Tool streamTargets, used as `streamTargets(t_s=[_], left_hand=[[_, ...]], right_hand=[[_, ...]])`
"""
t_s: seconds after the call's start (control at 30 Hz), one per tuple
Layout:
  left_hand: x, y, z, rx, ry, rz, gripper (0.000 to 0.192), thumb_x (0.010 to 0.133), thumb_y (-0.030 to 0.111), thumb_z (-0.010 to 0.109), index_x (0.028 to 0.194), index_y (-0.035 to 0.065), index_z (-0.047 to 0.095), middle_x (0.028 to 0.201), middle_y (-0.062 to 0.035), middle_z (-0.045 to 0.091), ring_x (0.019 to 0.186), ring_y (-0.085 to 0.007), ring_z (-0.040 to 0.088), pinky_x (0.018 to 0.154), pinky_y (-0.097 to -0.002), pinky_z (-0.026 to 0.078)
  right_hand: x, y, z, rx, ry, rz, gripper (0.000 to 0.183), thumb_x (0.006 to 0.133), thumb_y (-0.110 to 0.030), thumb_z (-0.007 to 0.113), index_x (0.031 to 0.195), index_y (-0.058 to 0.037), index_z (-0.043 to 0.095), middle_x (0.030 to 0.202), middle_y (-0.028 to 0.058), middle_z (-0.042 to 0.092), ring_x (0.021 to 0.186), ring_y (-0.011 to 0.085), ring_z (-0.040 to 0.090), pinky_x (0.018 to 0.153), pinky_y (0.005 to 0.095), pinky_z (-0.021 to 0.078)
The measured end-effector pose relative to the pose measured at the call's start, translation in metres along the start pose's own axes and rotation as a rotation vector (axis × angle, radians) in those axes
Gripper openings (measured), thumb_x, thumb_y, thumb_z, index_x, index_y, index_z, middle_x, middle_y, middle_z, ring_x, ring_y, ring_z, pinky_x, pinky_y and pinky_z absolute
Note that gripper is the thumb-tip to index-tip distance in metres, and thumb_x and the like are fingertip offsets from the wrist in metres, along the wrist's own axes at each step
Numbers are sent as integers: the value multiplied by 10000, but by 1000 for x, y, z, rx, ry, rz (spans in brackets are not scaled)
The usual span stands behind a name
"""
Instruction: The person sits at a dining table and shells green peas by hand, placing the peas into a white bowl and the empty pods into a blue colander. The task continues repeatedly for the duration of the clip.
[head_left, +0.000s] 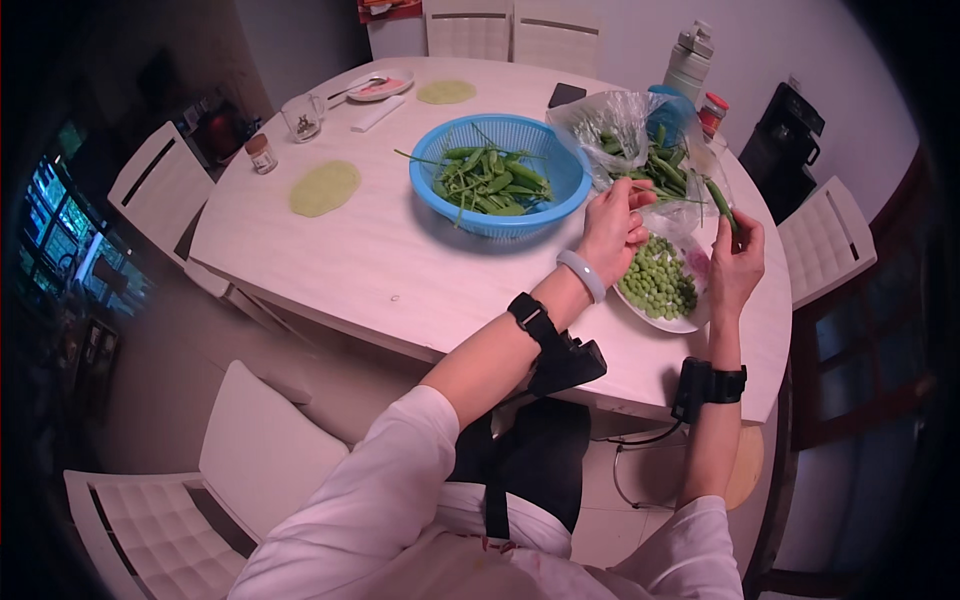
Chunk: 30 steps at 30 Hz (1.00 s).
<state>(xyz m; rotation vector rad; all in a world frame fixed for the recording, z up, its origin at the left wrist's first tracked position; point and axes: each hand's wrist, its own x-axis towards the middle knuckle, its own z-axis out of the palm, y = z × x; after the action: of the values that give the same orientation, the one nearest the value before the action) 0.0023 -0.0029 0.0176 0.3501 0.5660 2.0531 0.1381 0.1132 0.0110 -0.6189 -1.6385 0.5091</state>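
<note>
My right hand holds a green pea pod upright between thumb and fingers, over the right side of a plate. My left hand is raised beside the plate's left edge, its fingers curled; a thin green strand seems to run from its fingertips, though whether it grips it I cannot tell. Shelled green peas lie on the white plate below both hands. Behind them, a clear plastic bag lies open with whole pea pods in it. Left of the bag, a blue plastic colander holds green pods and stringy trimmings.
At the back right are a pale bottle, a red-lidded jar and a dark flat object. Green mats, a glass mug, a small jar and a dish with a spoon stand further left on the table.
</note>
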Motion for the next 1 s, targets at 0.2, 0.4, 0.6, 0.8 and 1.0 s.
streamTargets(t_s=[0.2,0.4,0.6,0.8,1.0], left_hand=[[8,-1,8,73,-47,-48,183,980,152,431,1056,7,513,1017,-79,613,496,-35,311,429,-190,290],[34,2,21,454,-14,115,191,980,140,404,1058,-23,468,1004,-120,656,501,-63,387,438,-208,338],[48,7,-2,1156,69,256,298,940,226,492,827,-29,598,710,-108,685,441,-121,475,425,-282,381],[-7,12,31,958,-92,-90,523,971,524,367,823,55,544,556,40,455,428,-51,352,397,-216,249],[-5,10,16,800,-206,-102,390,981,401,390,795,78,506,577,56,416,422,-35,278,388,-197,224]], right_hand=[[3,-6,2,396,51,37,157,915,-107,629,1020,6,597,782,18,627,624,34,501,553,181,402],[-3,-12,8,532,-54,139,160,913,-108,625,1009,7,569,822,57,672,564,47,522,491,188,406],[-3,-13,8,596,-165,245,167,930,-137,610,1003,4,559,826,69,678,520,40,502,451,187,398],[-7,-13,8,602,-271,225,162,939,-147,595,1005,-4,555,811,60,655,528,38,497,454,186,395],[-12,-19,7,545,-440,127,196,961,-148,541,1111,-27,575,795,21,602,569,29,470,497,181,381]])
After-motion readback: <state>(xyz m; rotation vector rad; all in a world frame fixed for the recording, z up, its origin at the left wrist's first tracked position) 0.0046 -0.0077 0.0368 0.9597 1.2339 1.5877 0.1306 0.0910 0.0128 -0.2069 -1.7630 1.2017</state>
